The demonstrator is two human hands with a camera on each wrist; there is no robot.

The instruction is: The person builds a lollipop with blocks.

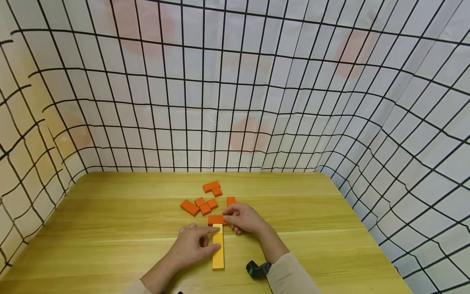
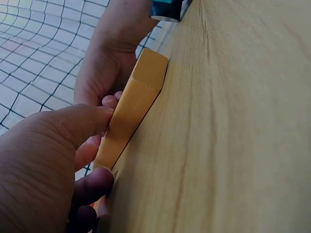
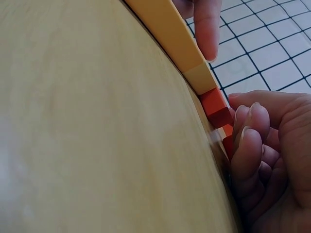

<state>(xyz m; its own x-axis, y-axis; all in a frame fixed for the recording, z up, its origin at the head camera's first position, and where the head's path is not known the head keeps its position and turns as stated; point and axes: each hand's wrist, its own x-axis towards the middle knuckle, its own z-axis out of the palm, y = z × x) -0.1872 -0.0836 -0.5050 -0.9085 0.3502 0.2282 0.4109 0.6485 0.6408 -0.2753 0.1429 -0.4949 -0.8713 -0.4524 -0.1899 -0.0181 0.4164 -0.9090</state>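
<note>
A yellow bar (image 1: 218, 260) lies lengthwise on the table, with a paler yellow block (image 1: 217, 226) at its far end. Crosswise against that end sits an orange block (image 1: 216, 221), so the pieces form a T. My left hand (image 1: 192, 244) is at the bar's left side, its extended index finger and thumb touching the yellow pieces. In the left wrist view, the thumb rests at the edge of the yellow bar (image 2: 131, 107). My right hand (image 1: 247, 219) pinches the right end of the crosswise orange block between thumb and index finger; its other fingers are curled.
Behind the T lie several loose orange blocks (image 1: 204, 209), two more (image 1: 211, 186) farther back, and one (image 1: 230, 200) just beyond the right hand. A dark strap device (image 1: 257, 269) is on the right wrist. Black wire mesh (image 1: 216, 98) encloses the wooden table (image 1: 312, 228).
</note>
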